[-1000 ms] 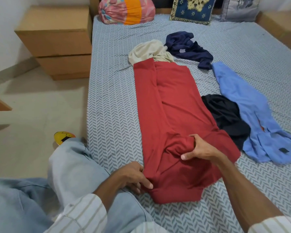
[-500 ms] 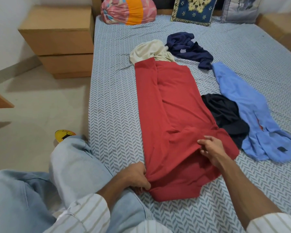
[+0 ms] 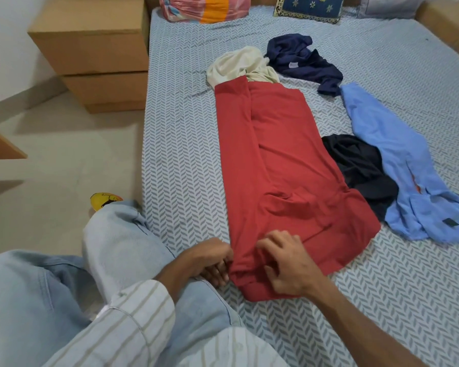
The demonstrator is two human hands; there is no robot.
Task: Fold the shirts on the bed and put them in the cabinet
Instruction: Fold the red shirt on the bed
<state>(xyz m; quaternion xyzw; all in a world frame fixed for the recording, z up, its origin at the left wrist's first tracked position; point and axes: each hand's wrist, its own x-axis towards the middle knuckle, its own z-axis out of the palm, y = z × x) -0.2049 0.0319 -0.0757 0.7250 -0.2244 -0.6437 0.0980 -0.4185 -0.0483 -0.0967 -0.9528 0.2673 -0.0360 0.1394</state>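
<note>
- On the bed (image 3: 186,144), covered in a grey-and-white herringbone sheet, the red shirt (image 3: 281,165) lay lengthwise, folded into a long narrow strip with its near end just in front of the person's knee.
- The left hand (image 3: 210,260) was curled at the near left corner of the red shirt, fingers bent under the fabric edge and gripping it.
- The right hand (image 3: 289,266) rested on top of the same end, fingers loosely spread and bent, pressing on the cloth; whether it pinched any fabric could not be told.
- A cream shirt (image 3: 239,66) lay bunched at the far end of the red one, touching it.
- A navy shirt (image 3: 302,64) sat crumpled just beside the cream one.
- A black shirt (image 3: 361,170) lay against the red shirt's right edge, partly under a light blue shirt (image 3: 398,160).
- A wooden cabinet (image 3: 96,49) with drawers stood beside the bed's left edge.
- Pillows (image 3: 204,7) lined the head of the bed.
</note>
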